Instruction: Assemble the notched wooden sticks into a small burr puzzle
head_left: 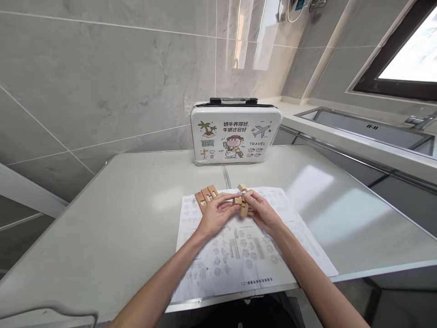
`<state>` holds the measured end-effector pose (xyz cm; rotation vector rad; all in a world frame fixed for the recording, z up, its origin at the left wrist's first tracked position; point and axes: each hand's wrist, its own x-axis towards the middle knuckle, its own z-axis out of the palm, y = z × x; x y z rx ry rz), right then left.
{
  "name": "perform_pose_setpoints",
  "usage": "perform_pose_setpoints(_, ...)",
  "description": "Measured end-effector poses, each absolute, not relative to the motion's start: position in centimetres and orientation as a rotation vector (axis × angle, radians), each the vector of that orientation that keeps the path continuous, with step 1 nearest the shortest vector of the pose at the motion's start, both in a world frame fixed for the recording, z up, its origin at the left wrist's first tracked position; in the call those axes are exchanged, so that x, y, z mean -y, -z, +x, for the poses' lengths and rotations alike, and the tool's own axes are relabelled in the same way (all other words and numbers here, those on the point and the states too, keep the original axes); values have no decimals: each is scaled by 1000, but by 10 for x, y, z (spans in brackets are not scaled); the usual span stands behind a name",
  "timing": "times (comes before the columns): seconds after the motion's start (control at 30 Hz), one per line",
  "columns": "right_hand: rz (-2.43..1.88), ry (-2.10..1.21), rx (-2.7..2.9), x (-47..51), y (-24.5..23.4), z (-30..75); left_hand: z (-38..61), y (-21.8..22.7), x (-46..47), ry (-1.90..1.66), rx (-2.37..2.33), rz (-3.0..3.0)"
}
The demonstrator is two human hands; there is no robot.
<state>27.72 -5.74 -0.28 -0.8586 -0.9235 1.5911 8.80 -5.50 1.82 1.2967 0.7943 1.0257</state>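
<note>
Gripping one item between both hands: a small wooden block cluster point(243, 205), light tan, made of short notched bars crossed over one another, held just above the paper and clear of it. Left hand point(214, 215): fingers point(226, 198) pinched on the cluster's left side, thumb and forefinger closed around a bar end. Right hand point(262, 212): fingers point(251, 197) curled and clamped on the cluster's right side, with one bar standing out above the fingertips and another below them. The two sets of fingertips nearly meet across the piece. Loose wooden bars point(205, 197): a few notched pieces of the same wood, lying side by side just beyond the left knuckles, resting on the paper's far left corner, untouched. Instruction sheet point(239, 262): a large white printed page with rows of small diagrams, lying flat under both hands and forearms and reaching to the near edge. Table point(119, 218): pale grey, smooth, carrying the sheet. Printed case point(235, 134): white, upright, with cartoon pictures and a black handle on top, standing well beyond the fingertips against the tiled wall. Sink point(372, 130): steel basin set in the counter, far off to the right of the right fingers. Grey cord point(51, 310): a loop at the near left corner, well apart from the left hand.
</note>
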Motion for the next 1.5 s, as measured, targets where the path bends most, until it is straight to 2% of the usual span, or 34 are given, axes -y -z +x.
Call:
perform_pose_setpoints(0.17, -874, -1600, 905, 57, 4, 277, 89, -19, 58, -1009, -827, 1267)
perform_pose_setpoints(0.4, -864, -1646, 845, 60, -1, 279, 90, -15, 59, -1181, -813, 1549)
perform_pose_setpoints(0.53, -831, -1657, 830, 59, 2, 279, 89, -11, 57, -1203, -790, 1502)
perform_pose_setpoints(0.83, -848, -1629, 869, 58, 8, 277, 89, -10, 57, -1162, -811, 1489)
perform_pose_setpoints(1.07, -804, -1571, 777, 57, 7, 274, 93, -11, 58, -997, -843, 1313)
perform_pose_setpoints(1.5, -811, -1547, 859, 58, 14, 272, 96, -17, 59, -991, -954, 1206)
